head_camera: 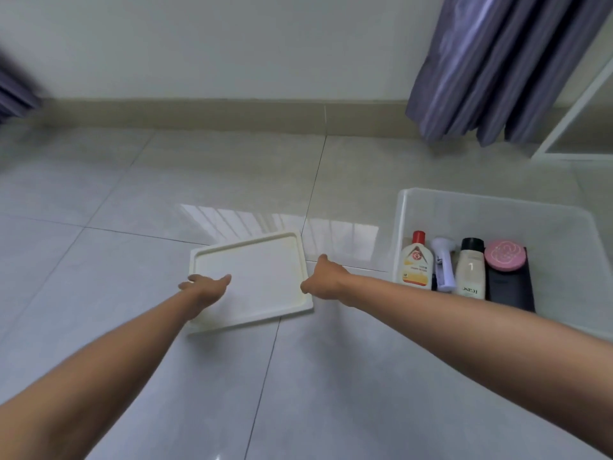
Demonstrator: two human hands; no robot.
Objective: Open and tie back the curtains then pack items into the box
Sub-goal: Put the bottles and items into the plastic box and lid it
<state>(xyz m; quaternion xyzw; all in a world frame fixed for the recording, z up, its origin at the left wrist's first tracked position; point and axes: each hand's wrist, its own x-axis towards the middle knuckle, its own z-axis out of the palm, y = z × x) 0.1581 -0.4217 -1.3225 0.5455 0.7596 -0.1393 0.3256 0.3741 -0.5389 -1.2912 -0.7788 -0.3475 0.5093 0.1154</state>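
Fingers of the left hand (205, 287) curl round the near-left rim of the lid (255, 277), thumb lying on its top face; the right hand (323, 280) grips the lid's right edge, fingers hidden underneath. The lid tilts, its near edge raised off the floor (132, 210). Just right of it stands the clear box (491, 210), holding a red-capped bottle (417, 263), a white device (442, 263), a black-capped bottle (470, 270), a pink compact (505, 254) and a black case (510, 287) in its near half. Glossy pale tiles spread left and near. Far right, a purple curtain (497, 68) hangs against the white wall (232, 38), beside a white frame (577, 121).
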